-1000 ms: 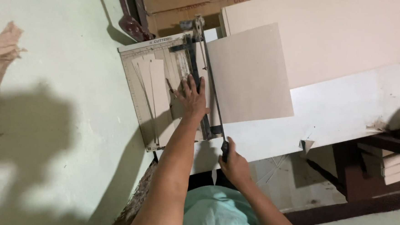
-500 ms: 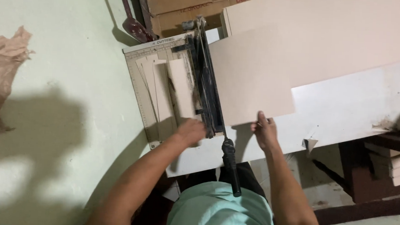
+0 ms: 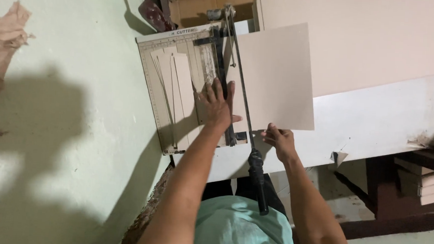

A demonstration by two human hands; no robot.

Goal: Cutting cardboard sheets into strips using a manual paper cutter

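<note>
A paper cutter [image 3: 152,89] with a pale gridded base lies on the white bench. Its long blade arm ends in a black handle [image 3: 257,181] that sticks out over my lap, with no hand on it. A large beige sheet [image 3: 279,73] lies across the cutter's right side. My left hand [image 3: 217,106] presses flat, fingers spread, on the sheet's left part at the clamp bar. My right hand [image 3: 278,140] pinches the sheet's near edge. Several narrow cut strips [image 3: 175,82] lie on the base to the left.
The white bench [image 3: 375,120] runs off to the right. A big beige board [image 3: 360,40] leans behind it, with cardboard boxes [image 3: 203,5] at the top. Crumpled brown paper [image 3: 4,31] lies on the green floor at left. Stacked wood pieces [image 3: 424,182] sit at right.
My left hand moved from the cutter's near edge up onto the clamp bar. The right hand, off the black handle since a second ago, grips the sheet's near edge; the sheet shifted slightly.
</note>
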